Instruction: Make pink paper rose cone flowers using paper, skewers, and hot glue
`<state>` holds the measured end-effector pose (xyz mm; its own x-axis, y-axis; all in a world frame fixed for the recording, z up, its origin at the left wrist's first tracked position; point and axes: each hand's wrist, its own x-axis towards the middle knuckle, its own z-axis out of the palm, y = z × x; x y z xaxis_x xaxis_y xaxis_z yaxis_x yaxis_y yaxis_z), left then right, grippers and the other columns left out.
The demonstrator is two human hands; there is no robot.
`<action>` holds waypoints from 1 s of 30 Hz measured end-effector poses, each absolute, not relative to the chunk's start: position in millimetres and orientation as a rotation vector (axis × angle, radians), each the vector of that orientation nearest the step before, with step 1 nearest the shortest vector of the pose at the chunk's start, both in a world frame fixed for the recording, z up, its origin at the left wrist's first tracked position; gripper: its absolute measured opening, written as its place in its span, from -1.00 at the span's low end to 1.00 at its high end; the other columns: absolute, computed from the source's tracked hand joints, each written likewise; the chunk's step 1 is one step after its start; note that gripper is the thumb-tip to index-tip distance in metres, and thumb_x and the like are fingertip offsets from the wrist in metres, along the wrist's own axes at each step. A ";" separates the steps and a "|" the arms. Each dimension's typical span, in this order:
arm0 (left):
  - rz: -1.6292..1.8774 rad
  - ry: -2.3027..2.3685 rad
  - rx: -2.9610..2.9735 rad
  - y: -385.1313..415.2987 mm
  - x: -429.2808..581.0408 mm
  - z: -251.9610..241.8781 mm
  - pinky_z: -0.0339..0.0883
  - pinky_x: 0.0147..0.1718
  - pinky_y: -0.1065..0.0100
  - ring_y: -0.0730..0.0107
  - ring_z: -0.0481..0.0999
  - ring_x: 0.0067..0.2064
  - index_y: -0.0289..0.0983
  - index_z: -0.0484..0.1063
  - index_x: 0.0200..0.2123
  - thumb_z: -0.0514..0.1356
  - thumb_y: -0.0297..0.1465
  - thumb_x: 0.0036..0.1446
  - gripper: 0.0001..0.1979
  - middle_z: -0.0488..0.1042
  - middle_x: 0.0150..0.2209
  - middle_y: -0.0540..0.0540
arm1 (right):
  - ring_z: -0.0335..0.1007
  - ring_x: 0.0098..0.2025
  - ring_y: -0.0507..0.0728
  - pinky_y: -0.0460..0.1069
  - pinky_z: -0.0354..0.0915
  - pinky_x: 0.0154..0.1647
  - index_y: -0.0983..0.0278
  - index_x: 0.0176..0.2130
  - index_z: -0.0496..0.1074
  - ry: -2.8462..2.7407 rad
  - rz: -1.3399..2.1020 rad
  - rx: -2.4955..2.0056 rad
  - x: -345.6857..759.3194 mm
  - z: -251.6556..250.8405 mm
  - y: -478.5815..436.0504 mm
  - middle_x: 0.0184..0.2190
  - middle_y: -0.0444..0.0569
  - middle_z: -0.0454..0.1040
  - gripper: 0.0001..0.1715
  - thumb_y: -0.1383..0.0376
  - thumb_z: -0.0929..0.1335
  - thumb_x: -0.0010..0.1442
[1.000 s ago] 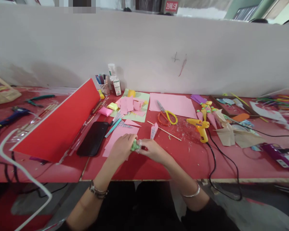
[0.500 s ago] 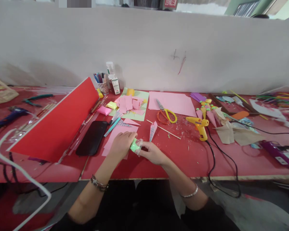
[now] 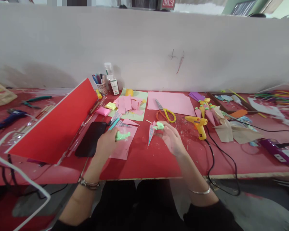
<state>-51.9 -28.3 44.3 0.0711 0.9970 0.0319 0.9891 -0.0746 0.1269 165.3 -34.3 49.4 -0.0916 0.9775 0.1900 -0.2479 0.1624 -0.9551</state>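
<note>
My left hand [image 3: 106,141] is closed on a clear packet of green modelling clay [image 3: 121,136], above the pink paper sheets [image 3: 122,150]. Between the fingertips of my right hand [image 3: 172,138] is a small lump of pale green clay [image 3: 159,126]. Just left of that lump, a pink paper cone with a blue grid pattern [image 3: 150,135] lies with its point towards me. A thin wooden stick [image 3: 148,121] shows only its end, the rest being hidden behind the cone and my right hand. Scissors with yellow and red handles [image 3: 170,115] lie behind my right hand.
A yellow glue gun [image 3: 199,125] with a black cord lies to the right, near several small pink cones [image 3: 209,114]. On the left are a black phone [image 3: 91,138] and a leaning red board [image 3: 55,125]. Pink paper scraps [image 3: 127,103] lie at the back, before the wall.
My hands have moved apart. The right one has gone right and away from me with a lump of green clay, while the left has moved left with the packet.
</note>
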 end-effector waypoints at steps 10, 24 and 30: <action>0.052 2.151 2.132 -27.8 -41.9 38.7 0.30 -0.30 0.35 0.17 0.42 -0.10 -0.35 0.24 -0.08 0.05 -0.30 0.08 -0.65 0.41 -0.12 -0.24 | 0.21 -0.54 -0.08 -0.14 0.23 -0.51 0.26 -0.48 0.26 -1.042 1.385 -1.009 157.3 48.3 -19.3 -0.57 -0.19 0.33 -0.73 0.19 0.40 -0.16; 1.023 1.373 1.686 -39.0 -7.4 39.0 -0.07 0.13 0.08 0.13 -0.04 0.22 -0.28 0.03 0.12 0.06 -0.16 -0.02 -0.36 0.05 0.18 -0.22 | 0.17 -0.58 -0.06 -0.11 0.22 -0.56 0.24 -0.27 0.29 -1.297 1.041 -1.042 128.3 35.3 -32.8 -0.55 -0.19 0.21 -0.81 0.31 0.19 0.05; 1.298 0.850 0.727 -48.4 32.2 51.0 -0.15 0.18 0.16 0.26 -0.12 0.25 -0.20 -0.09 0.18 -0.23 -0.04 0.06 -0.35 0.02 0.21 -0.07 | 0.01 0.16 0.09 0.05 0.08 0.12 0.38 0.09 0.11 -1.771 0.509 -1.031 87.7 20.5 -69.4 0.09 0.18 0.14 -0.50 0.33 0.05 0.16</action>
